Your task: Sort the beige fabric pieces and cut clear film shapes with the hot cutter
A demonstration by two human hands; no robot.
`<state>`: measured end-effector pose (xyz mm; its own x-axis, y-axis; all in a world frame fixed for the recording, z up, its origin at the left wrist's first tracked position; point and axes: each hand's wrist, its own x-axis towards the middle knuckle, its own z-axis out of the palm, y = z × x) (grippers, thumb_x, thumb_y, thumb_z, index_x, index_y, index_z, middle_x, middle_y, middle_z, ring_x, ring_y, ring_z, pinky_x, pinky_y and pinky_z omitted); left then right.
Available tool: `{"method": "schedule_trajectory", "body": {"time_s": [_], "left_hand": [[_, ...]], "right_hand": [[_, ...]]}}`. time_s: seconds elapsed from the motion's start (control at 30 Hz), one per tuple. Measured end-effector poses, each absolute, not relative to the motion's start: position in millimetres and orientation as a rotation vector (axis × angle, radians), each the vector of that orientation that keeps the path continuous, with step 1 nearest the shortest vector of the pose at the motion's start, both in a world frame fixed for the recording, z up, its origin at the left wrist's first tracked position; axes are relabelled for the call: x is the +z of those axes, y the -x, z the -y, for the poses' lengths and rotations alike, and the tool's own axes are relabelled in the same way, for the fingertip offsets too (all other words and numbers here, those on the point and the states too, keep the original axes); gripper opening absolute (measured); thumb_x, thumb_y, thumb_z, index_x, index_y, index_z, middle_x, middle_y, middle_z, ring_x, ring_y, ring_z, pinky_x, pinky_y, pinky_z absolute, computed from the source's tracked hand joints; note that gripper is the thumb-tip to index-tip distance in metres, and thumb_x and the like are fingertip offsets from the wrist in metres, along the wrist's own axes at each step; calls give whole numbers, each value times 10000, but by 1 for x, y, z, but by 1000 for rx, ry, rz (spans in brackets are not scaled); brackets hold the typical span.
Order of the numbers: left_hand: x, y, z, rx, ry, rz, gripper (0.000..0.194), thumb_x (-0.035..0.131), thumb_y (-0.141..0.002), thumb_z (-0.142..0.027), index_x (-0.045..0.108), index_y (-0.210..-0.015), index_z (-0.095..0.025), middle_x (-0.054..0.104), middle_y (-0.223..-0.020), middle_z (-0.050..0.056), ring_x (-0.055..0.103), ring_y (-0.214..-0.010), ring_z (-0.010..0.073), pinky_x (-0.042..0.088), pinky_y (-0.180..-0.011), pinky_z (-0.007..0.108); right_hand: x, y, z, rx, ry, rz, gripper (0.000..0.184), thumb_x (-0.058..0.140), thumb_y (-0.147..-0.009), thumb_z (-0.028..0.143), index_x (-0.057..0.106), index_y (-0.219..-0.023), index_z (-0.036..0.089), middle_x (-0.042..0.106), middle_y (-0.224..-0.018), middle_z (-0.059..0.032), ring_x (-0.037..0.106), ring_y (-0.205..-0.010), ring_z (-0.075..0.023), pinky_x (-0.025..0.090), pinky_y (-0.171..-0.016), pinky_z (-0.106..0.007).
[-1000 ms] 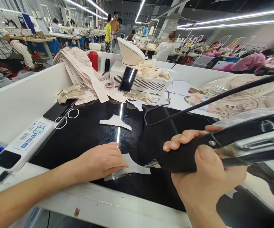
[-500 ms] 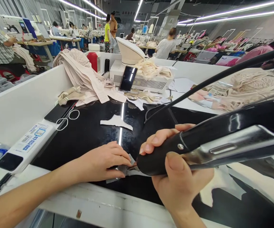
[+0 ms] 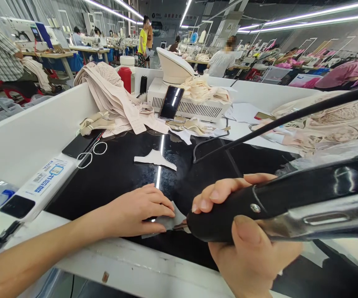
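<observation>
My left hand [image 3: 143,211] lies on the black tabletop [image 3: 104,198], its fingers stretched forward and the thumb apart. Under its fingertips is a pale, partly see-through piece [image 3: 179,213], mostly covered. My right hand [image 3: 250,265] is wrapped round a thick black tool [image 3: 296,194] with a polished metal strip along its side and a screw; its exact kind is unclear. From the tool's rounded end a narrow metal tip [image 3: 181,225] points at the piece, close to my left fingertips. Farther back lies a small white curved cutout [image 3: 155,159].
Beige fabric strips [image 3: 116,95] are heaped at the back left. A phone [image 3: 171,102] leans on a vented white box [image 3: 194,108]. A black cable [image 3: 278,124] crosses the right side. Two white rings [image 3: 85,159] and a labelled white box [image 3: 50,178] lie left. Co-workers sit beyond.
The tool in my right hand first moved left towards my left fingers, then slightly back right. My left hand has shifted a little over the pale piece, covering more of it.
</observation>
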<state>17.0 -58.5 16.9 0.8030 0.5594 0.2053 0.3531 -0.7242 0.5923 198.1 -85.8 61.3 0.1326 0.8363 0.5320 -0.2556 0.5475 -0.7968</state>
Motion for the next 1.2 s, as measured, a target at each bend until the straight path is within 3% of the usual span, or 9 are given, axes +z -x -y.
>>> {"method": "schedule_trajectory", "body": {"time_s": [0.37, 0.57, 1.2], "left_hand": [[16, -13, 59, 526, -2481, -659, 236, 615, -956, -232, 659, -1184, -190, 644, -1286, 34, 532, -1215, 187, 198, -1181, 375], [18, -6, 63, 390, -2450, -678, 304, 692, -905, -299, 647, -1203, -259, 630, -1337, 1, 458, -1322, 238, 129, -1206, 461], [23, -8, 60, 319, -2439, -677, 416, 748, -845, -367, 639, -1235, -271, 602, -1372, 13, 421, -1354, 284, 156, -1191, 540]], "right_hand": [[59, -198, 83, 828, 600, 1173, 317, 730, -864, 288, 560, -1129, 257, 581, -805, 9, 567, -644, -156, 515, -568, -302], [61, -200, 77, 791, 651, 1134, 345, 760, -824, 292, 553, -1096, 248, 581, -796, 22, 562, -629, -156, 503, -562, -304], [65, -190, 90, 900, 592, 1148, 340, 748, -851, 332, 539, -1108, 258, 579, -799, 9, 553, -609, -154, 507, -552, -307]]}}
